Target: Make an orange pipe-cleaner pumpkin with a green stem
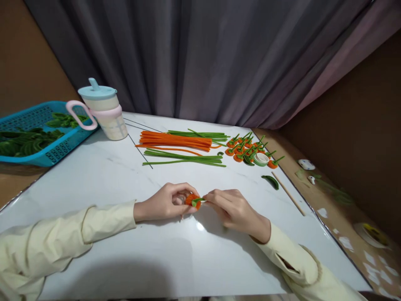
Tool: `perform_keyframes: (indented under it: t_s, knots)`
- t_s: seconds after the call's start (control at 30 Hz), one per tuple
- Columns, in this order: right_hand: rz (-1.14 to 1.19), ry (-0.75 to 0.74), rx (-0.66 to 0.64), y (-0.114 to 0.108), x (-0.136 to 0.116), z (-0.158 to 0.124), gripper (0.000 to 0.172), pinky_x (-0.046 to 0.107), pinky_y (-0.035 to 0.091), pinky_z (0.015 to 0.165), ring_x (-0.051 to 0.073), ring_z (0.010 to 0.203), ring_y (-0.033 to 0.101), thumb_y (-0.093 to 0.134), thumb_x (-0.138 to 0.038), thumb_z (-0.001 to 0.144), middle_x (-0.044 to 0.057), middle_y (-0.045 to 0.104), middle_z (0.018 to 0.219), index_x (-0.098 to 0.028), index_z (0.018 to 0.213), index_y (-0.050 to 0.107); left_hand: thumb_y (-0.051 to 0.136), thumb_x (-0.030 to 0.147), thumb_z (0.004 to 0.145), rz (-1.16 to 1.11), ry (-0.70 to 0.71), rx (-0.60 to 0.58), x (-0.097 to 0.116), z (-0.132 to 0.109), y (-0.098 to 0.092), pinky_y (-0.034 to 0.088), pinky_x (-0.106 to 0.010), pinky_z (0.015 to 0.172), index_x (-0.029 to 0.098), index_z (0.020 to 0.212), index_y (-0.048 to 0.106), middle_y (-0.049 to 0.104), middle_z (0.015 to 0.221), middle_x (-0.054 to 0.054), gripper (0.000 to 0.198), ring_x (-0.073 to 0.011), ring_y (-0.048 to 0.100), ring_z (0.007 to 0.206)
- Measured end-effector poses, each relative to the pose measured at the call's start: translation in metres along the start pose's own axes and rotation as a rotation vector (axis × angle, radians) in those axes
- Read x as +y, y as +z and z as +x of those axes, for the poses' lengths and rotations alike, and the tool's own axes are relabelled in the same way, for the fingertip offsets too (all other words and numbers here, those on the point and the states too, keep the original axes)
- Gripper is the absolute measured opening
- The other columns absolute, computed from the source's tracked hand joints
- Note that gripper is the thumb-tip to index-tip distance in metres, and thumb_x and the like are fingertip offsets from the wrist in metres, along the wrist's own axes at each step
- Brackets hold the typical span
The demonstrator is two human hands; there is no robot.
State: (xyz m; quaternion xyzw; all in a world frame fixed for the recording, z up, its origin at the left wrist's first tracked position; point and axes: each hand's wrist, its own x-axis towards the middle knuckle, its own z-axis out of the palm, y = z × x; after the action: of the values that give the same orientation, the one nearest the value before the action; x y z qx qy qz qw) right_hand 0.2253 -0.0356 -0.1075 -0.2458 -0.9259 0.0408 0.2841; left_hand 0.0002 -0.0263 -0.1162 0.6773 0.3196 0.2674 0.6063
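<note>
Head: left hand [164, 203] pinches orange piece [189, 200], right hand [234, 208] its stem [199, 200]; similar pieces [238, 158] look done; orange sticks [175, 140], green sticks [184, 156] remain.

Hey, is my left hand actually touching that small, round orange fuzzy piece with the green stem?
Touching. The head view shows the left hand holding the small, round orange fuzzy piece between its thumb and fingers.

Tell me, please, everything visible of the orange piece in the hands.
The orange piece is rounded and fuzzy-looking, like pipe cleaner. A green part lies against it, its thin stem reaching right. It is held over the white table: the left hand grips the orange body, and the right hand pinches the stem's end. The hands hide some of it.
</note>
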Motion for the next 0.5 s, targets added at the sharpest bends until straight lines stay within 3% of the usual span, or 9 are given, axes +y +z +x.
perform_keyframes:
  t_s: [0.23, 0.33, 0.5]
  knots:
    - [-0.065, 0.021, -0.104, -0.011, -0.008, 0.003, 0.021, 0.025, 0.03, 0.05, 0.011, 0.054, 0.052, 0.036, -0.006, 0.088, 0.0, 0.058, 0.068, -0.017, 0.093, 0.054, 0.059, 0.024, 0.081, 0.206, 0.143, 0.019, 0.001, -0.003, -0.002, 0.046, -0.022, 0.058, 0.015, 0.101, 0.062, 0.065, 0.09, -0.006, 0.022, -0.0114, 0.055, 0.066]
    - [-0.066, 0.01, -0.11, -0.011, -0.01, 0.005, 0.017, 0.026, 0.031, 0.05, 0.011, 0.054, 0.05, 0.037, -0.009, 0.091, 0.0, 0.057, 0.067, -0.016, 0.093, 0.053, 0.055, 0.022, 0.083, 0.205, 0.158, 0.011, 0.002, -0.003, -0.001, 0.047, -0.022, 0.06, 0.014, 0.102, 0.062, 0.065, 0.09, -0.006, 0.022, -0.0134, 0.059, 0.071]
    - [-0.155, -0.053, -0.112, -0.006, -0.015, 0.008, 0.018, 0.027, 0.028, 0.049, 0.012, 0.05, 0.043, 0.036, -0.012, 0.094, -0.001, 0.052, 0.062, -0.016, 0.086, 0.051, 0.054, 0.021, 0.082, 0.147, 0.131, 0.015, 0.002, -0.002, 0.0, 0.049, -0.021, 0.056, 0.014, 0.101, 0.062, 0.065, 0.086, -0.006, 0.023, -0.0117, 0.059, 0.062]
